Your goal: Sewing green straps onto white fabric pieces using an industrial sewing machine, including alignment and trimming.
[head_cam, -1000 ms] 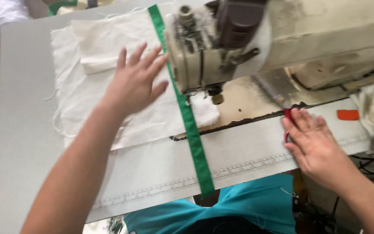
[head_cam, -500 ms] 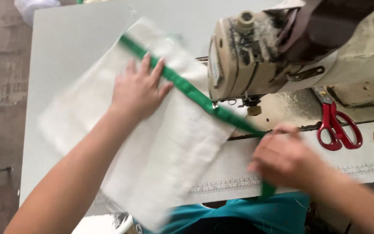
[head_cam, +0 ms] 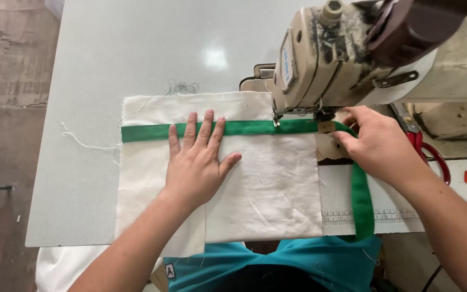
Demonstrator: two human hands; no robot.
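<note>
The green tape (head_cam: 233, 128) now lies straight across the cloth (head_cam: 255, 178), no longer diagonal, its end fed under the sewing machine (head_cam: 331, 59) foot at 3 o'clock. The left hand (head_cam: 198, 162) has settled flat, fingers spread, on tape and cloth; the right hand (head_cam: 379, 143) has moved up and pinches the tape beside the foot, so the seam looks lined up on the tabletop (head_cam: 136, 54).

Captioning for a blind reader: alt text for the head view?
A left hand presses a green strip flat on cream cloth at a sewing machine. The right hand guides the strip by the needle; red scissors lie behind it.
</note>
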